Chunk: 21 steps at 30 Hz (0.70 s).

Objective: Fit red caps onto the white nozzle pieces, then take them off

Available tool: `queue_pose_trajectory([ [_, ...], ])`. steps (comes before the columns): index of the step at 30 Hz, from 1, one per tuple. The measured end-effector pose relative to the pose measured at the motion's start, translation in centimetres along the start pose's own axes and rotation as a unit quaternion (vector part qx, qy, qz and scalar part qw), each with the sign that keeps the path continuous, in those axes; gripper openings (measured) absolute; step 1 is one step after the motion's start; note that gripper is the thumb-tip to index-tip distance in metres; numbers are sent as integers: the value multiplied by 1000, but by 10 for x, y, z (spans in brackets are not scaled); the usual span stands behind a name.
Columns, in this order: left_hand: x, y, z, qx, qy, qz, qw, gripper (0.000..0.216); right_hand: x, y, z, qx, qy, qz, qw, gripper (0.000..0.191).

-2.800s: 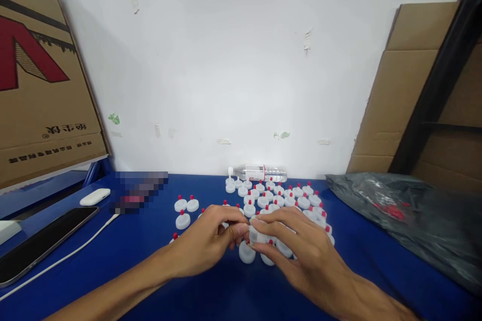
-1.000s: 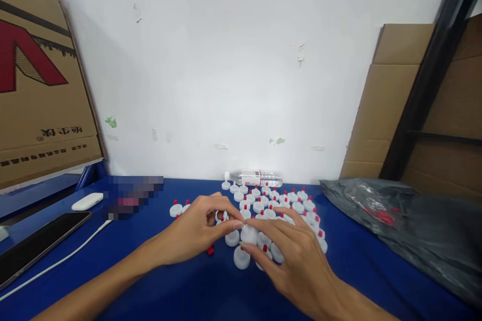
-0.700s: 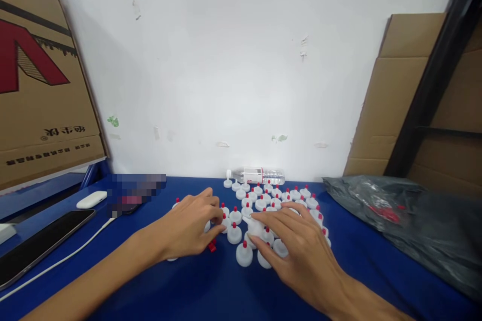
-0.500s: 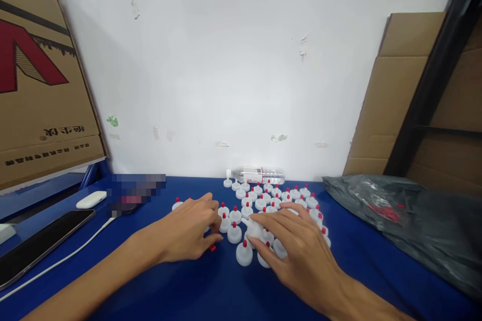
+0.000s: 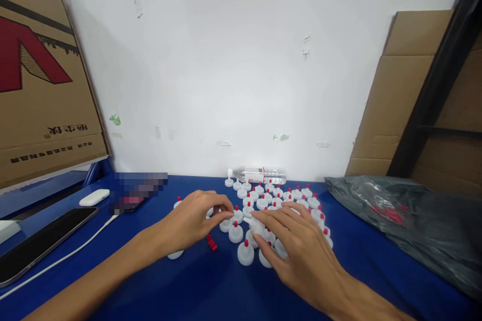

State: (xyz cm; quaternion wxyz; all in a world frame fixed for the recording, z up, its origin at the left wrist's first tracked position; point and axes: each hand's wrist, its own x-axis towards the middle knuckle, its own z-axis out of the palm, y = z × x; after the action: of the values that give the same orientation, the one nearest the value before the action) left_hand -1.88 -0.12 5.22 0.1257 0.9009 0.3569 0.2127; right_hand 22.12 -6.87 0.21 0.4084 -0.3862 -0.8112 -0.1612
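Head view: one bare white cap (image 5: 257, 228)

Right hand (image 5: 301, 246) has it gripped, tilted leftward. Red tips (image 5: 212, 243) sit on the blue table (image 5: 226, 291) near the left hand (image 5: 196, 220), half curled, can't tell if it's holding anything. Bottle (image 5: 254, 175) lies back by the wall (image 5: 241, 60).

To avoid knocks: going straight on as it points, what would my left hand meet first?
Probably the red-tipped cap just ahead of your left hand; height is unclear, so it might pass over and meet the untipped cap in your right hand.
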Motion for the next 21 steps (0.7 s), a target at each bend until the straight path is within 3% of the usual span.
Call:
queue_pose_trajectory([
  [2,0,7,2,-75,20,-17,997,18,0,1,0,-7,-16,3,1000,31],
  [6,-2,15,9,-149,5,-45,988,19,-2,3,0,8,-30,-4,999,34],
  [17,-5,16,24,-199,71,-63,975,28,-4,5,0,41,-15,-16,999,37],
  [21,-6,18,24,-200,68,-53,976,27,-4,5,0,55,-12,-23,998,37],
])
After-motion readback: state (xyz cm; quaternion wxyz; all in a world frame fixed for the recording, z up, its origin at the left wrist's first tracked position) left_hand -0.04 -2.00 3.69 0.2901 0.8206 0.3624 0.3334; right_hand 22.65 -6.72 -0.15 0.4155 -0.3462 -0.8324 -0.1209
